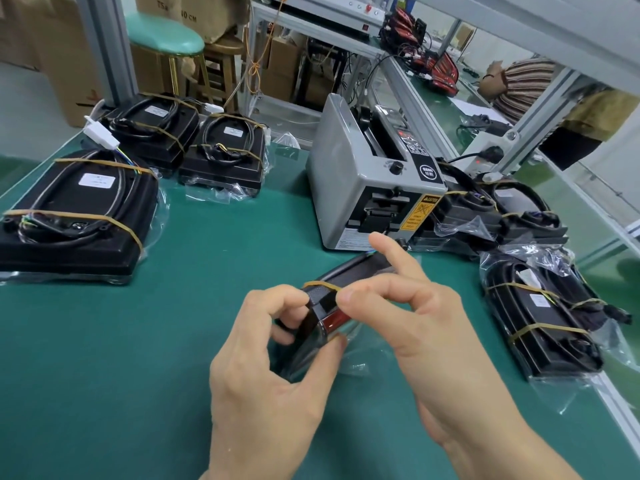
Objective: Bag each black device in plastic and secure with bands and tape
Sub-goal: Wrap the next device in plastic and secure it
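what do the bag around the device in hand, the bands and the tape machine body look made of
Bag: thin clear plastic film, glossy, crinkled with highlights. Band on the held device: tan, matte, stretched taut, probably rubber. Tape machine body: smooth grey panels with a dull sheen, painted metal or hard plastic; cannot tell which.

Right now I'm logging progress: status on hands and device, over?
Left hand and right hand both grip the bagged black device. Tan rubber band on its top end. Grey tape dispenser just behind, not blocking.
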